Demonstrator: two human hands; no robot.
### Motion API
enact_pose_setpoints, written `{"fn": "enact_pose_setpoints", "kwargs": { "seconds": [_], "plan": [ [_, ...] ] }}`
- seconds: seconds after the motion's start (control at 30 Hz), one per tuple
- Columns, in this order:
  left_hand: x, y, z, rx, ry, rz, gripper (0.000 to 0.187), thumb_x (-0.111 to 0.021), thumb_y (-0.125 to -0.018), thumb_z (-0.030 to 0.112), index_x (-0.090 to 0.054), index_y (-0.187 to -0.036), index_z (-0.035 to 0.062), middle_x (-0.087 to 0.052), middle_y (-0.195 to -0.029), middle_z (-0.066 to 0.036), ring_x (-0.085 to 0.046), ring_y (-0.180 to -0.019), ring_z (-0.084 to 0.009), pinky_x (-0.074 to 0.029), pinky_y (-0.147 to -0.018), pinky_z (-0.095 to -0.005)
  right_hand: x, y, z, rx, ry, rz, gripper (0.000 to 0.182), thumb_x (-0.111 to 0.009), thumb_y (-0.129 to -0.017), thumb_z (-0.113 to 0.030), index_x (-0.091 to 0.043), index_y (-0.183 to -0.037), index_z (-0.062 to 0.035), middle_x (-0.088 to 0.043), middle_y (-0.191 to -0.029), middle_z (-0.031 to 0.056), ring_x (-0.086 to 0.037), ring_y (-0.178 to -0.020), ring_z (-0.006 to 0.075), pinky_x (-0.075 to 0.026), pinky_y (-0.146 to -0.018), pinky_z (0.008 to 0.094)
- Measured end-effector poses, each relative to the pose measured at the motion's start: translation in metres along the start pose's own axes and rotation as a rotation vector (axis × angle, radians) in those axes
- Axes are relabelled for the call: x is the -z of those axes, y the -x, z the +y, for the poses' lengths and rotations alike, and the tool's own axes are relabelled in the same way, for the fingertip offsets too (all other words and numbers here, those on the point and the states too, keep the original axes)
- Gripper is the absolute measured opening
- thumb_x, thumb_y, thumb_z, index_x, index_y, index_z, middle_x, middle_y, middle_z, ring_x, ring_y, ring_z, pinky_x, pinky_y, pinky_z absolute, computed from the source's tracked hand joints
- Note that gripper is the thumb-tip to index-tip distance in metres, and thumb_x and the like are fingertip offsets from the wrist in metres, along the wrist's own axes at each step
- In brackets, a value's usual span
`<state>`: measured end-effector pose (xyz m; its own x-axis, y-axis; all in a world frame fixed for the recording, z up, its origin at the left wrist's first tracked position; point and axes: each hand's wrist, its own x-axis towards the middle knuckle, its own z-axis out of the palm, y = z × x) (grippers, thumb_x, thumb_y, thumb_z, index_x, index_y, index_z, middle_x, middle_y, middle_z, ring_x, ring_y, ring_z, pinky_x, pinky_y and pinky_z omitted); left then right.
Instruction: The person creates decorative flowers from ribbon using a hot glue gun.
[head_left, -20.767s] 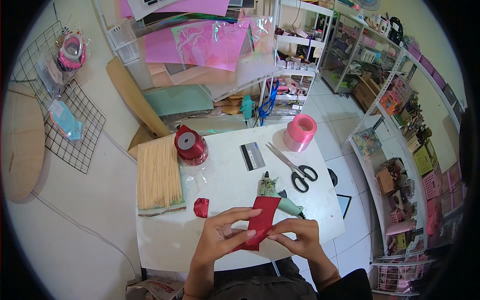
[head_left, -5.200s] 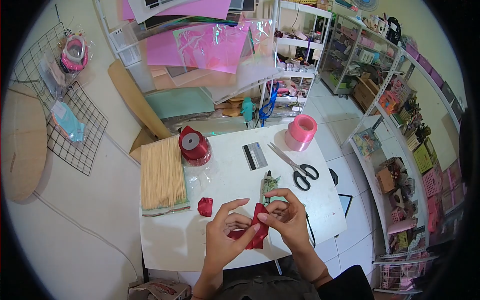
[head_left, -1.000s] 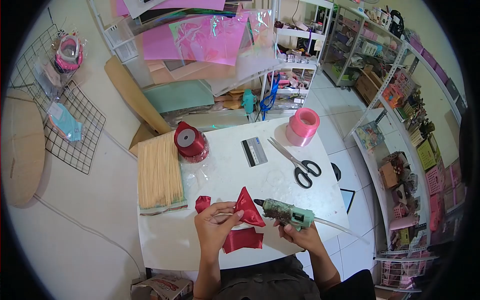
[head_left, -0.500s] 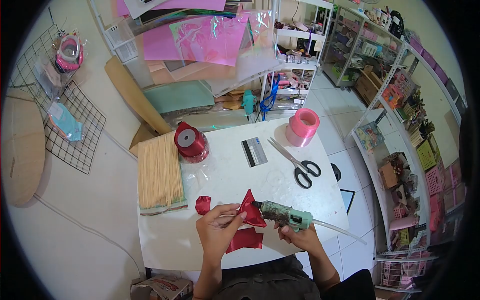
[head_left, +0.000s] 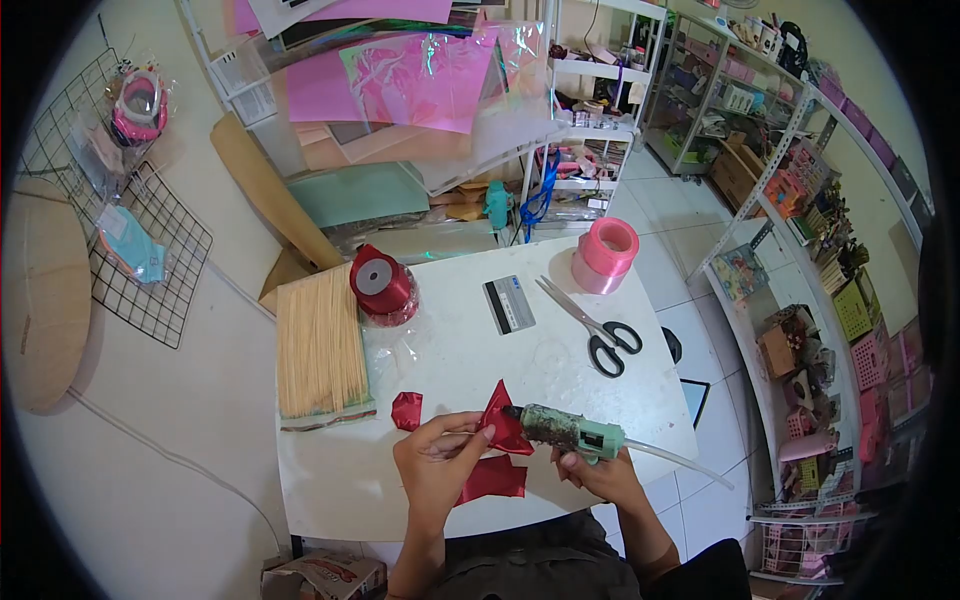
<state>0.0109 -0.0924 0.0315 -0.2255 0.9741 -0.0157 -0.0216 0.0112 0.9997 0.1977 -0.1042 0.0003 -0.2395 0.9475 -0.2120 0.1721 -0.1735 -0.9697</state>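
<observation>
Left hand point(head_left: 434, 462) pinches ribbon point(head_left: 507, 432); right hand point(head_left: 605, 478) grips glue gun point(head_left: 567, 431), tip point(head_left: 512, 411) just moved up to ribbon between hands. Likely gluing.

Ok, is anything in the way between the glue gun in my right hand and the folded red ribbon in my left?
Nothing visible: the tip of the glue gun in your right hand meets or nearly meets the folded red ribbon in your left hand. The scissors lie clear, farther back.

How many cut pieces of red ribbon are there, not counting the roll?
3: a folded piece in the left hand, a second piece on the near side of the table, a small piece right of the wooden sticks. More could be hidden.
</observation>
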Motion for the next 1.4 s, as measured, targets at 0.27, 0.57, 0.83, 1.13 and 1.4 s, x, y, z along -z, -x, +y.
{"fn": "enact_pose_setpoints", "kwargs": {
  "seconds": [0.27,0.57,0.83,1.13,1.4],
  "plan": [
    [0.0,0.001,0.0,-0.03,-0.01,0.011,0.017,-0.065,-0.066,-0.005,-0.059,-0.083,-0.0053,-0.062,-0.07,-0.011,-0.06,-0.063,-0.0118,-0.048,-0.059,-0.0196,-0.001,-0.002,-0.004,-0.021,0.029,0.054,0.035,-0.061,-0.073,-0.035,-0.057,-0.068,-0.0011,-0.054,-0.05,0.0032,-0.051,-0.045,0.0103,-0.041,-0.045,0.0234],
    [0.0,0.001,0.0,-0.017,-0.027,0.023,0.017,-0.064,-0.066,-0.006,-0.059,-0.082,-0.0056,-0.062,-0.068,-0.011,-0.06,-0.063,-0.0118,-0.048,-0.058,-0.0195,0.0,-0.001,0.0,-0.046,0.078,0.077,0.037,-0.061,-0.072,-0.038,-0.057,-0.064,-0.0017,-0.054,-0.049,0.0034,-0.051,-0.044,0.0114,-0.041,-0.045,0.0239],
    [0.001,0.001,0.0,-0.023,-0.002,0.007,0.017,-0.064,-0.066,-0.007,-0.059,-0.082,-0.0067,-0.061,-0.069,-0.012,-0.06,-0.063,-0.0128,-0.049,-0.059,-0.0207,0.001,-0.001,-0.001,-0.069,0.103,0.121,0.037,-0.061,-0.072,-0.037,-0.057,-0.066,-0.0016,-0.054,-0.049,0.0041,-0.051,-0.044,0.0118,-0.041,-0.044,0.0241],
    [0.007,-0.001,0.001,-0.001,-0.059,0.031,0.015,-0.062,-0.069,-0.005,-0.058,-0.084,-0.008,-0.062,-0.073,-0.013,-0.061,-0.067,-0.0143,-0.05,-0.062,-0.0214,0.009,0.011,-0.001,-0.037,-0.037,0.039,0.035,-0.06,-0.076,-0.035,-0.056,-0.076,-0.0003,-0.051,-0.053,0.002,-0.046,-0.045,0.0068,-0.035,-0.04,0.0188],
    [0.006,0.0,0.002,-0.05,-0.077,0.055,0.015,-0.062,-0.069,-0.006,-0.058,-0.084,-0.008,-0.062,-0.073,-0.014,-0.061,-0.068,-0.0146,-0.05,-0.062,-0.0213,0.008,0.015,-0.006,-0.111,0.063,-0.005,0.03,-0.061,-0.075,-0.032,-0.057,-0.076,-0.0023,-0.053,-0.054,0.0013,-0.047,-0.047,0.0061,-0.037,-0.041,0.0198]
  ]
}}
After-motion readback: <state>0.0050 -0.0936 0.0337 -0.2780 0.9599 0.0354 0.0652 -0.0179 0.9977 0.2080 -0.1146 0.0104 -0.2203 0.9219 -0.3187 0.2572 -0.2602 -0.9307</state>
